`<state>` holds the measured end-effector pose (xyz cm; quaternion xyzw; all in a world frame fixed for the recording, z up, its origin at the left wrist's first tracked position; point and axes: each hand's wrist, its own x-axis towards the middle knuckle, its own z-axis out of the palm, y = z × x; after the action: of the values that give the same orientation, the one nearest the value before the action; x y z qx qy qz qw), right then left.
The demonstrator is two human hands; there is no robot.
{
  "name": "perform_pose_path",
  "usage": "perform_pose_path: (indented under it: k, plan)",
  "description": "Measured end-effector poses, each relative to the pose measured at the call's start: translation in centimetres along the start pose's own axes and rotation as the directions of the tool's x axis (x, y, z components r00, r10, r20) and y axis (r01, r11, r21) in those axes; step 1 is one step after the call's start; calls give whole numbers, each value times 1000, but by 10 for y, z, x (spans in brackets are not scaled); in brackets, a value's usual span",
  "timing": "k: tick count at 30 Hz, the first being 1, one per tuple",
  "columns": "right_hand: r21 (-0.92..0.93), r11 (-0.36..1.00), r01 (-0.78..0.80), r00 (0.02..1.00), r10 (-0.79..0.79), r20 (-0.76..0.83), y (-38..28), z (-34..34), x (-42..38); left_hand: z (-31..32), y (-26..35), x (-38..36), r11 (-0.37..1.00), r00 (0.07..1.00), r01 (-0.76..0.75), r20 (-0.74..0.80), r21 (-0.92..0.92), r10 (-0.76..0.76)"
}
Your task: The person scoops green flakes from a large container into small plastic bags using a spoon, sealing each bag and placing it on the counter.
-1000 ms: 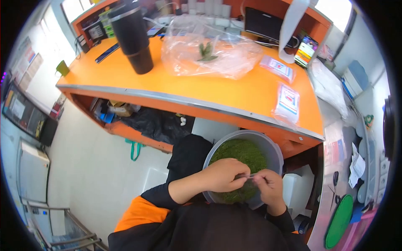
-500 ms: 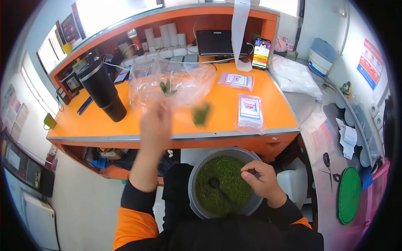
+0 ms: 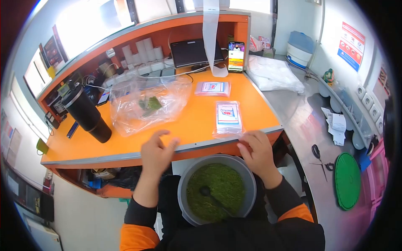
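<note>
My left hand [image 3: 158, 154] is over the front edge of the orange counter [image 3: 176, 131], fingers apart and empty. My right hand [image 3: 257, 154] hovers near the counter's front edge, just below a stack of printed zip bags [image 3: 228, 118], thumb and fingers apart with nothing visible between them. A large clear plastic bag [image 3: 130, 119] lies on the counter with a green clump [image 3: 154, 103] on it or in it. Below my hands, a round grey tub [image 3: 183, 196] holds chopped green material [image 3: 224, 184] and a black spoon [image 3: 205, 191].
A black tumbler [image 3: 86, 115] stands at the left. Behind are a dark screen [image 3: 194, 52], an upright phone [image 3: 236, 56] and a second stack of printed bags [image 3: 212, 88]. On the right metal surface lie scissors [image 3: 318, 157], receipts [image 3: 335, 124] and a green lid [image 3: 347, 181].
The blurred green clump now rests at the clear bag. My left hand has drawn back and opened. My right hand has risen from the tub's edge and spread its fingers. The view has shifted.
</note>
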<state>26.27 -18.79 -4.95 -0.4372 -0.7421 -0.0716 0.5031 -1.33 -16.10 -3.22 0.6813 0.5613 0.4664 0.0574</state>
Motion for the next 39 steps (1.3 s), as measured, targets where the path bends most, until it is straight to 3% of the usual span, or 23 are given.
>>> perform_pose_path:
  k: [1,3,6,10,13,19,22,25,31,34,39]
  plan:
    - [-64,996,63,997,-65,-30,6,5,7,4,14,-11,999,996,7,94,-52,-2]
    - [-81,997,0,997,6,78,20,16,10,20,23,-22,973,968,-173,155,-153,197]
    - [-86,995,-58,984,71,165,30,24,12,29,37,-21,933,923,-313,175,-178,344]
    - [-16,994,-107,968,108,226,28,19,18,46,44,-10,941,914,-261,258,-213,312]
    - [-60,992,-107,969,117,217,27,22,20,79,36,13,863,863,-486,76,-136,499]
    - [-237,971,-42,962,103,252,28,28,22,97,30,29,887,844,-445,274,-124,462]
    - [-282,955,95,954,-7,300,33,32,18,106,27,30,882,873,-454,135,-129,469]
    - [-274,951,141,977,-88,196,28,37,16,108,32,25,923,942,-292,89,-251,322]
    - [-393,919,24,998,2,67,12,45,19,110,44,17,921,966,-165,132,-353,224]
    - [-372,915,155,988,-136,77,32,53,16,117,37,16,916,965,-195,101,-350,244]
    - [-191,970,152,988,-152,16,23,39,14,109,35,15,898,983,-115,81,-425,164]
